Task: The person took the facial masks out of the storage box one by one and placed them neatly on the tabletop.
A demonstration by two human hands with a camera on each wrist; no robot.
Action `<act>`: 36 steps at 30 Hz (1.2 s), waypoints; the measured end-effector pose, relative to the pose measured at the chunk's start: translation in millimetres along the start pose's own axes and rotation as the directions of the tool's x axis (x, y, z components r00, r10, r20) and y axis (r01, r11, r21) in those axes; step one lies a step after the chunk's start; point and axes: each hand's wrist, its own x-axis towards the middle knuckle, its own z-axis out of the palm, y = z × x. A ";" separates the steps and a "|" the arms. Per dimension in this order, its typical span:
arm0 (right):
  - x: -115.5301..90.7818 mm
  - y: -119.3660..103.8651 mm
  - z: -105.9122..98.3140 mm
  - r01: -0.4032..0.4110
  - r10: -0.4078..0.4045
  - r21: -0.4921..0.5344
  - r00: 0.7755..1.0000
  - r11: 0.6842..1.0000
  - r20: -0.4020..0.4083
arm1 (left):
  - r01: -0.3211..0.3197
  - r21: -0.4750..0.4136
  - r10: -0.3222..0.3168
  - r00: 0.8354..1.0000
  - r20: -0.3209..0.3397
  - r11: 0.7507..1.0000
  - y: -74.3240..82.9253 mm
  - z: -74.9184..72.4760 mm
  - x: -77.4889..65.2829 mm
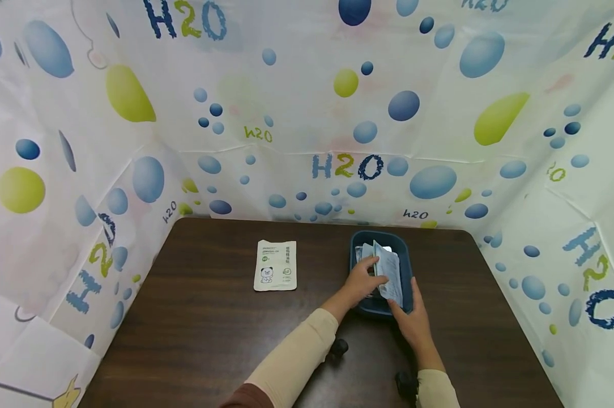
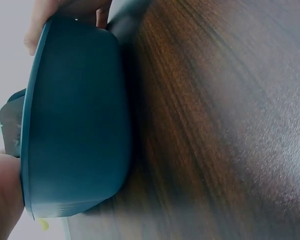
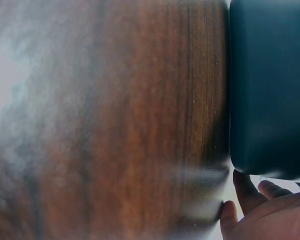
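Head view: left hand (image 1: pixel 359 281) reaching into dark blue plastic bin (image 1: pixel 407 260), thumb and fingers spreading apart at light blue packet (image 1: pixel 389 273); pinching or only touching, cannot tell. Right hand (image 1: pixel 416 321) gripping bin's right wall, fingers outside. Left wrist view showing bin's outer side, hiding most contents. Bin sitting near tabletop's (image 1: pixel 195 334) far edge; white bear-print pouch (image 1: pixel 275 266) lying well left, wide wood strip running between.

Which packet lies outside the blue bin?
The white packet with the bear print, flat on the table; the pale-blue ones are in or over the bin.
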 end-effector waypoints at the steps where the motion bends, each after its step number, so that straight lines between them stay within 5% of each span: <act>1: -0.2 -0.1 0.1 0.001 -0.001 -0.002 1.000 1.000 -0.002 | 0.007 0.001 -0.007 1.000 0.008 1.000 0.3 -0.5 -0.2; 5: -0.9 0.1 1.1 0.008 -0.008 -0.021 1.000 1.000 -0.004 | 0.023 -0.040 -0.022 1.000 0.009 0.999 -0.6 -1.9 -1.0; 12: -0.8 -0.1 1.8 0.004 -0.003 -0.022 1.000 1.000 0.015 | -0.042 -0.151 0.033 0.998 -0.061 0.988 -2.3 -8.4 -0.2; 26: -2.1 -3.5 -1.6 -0.039 0.040 -0.038 0.999 0.998 0.032 | -0.080 -0.380 0.028 0.990 -0.141 0.922 3.1 -50.4 4.7; 30: -2.1 -3.0 -2.4 -0.045 0.046 -0.038 0.998 0.998 0.034 | -0.082 -0.390 0.017 0.986 -0.168 0.917 6.0 -57.4 2.5; 36: -1.7 -3.4 -2.0 -0.034 0.034 -0.030 0.999 0.999 0.027 | -0.045 -0.333 0.001 0.991 -0.132 0.942 7.9 -52.5 -0.4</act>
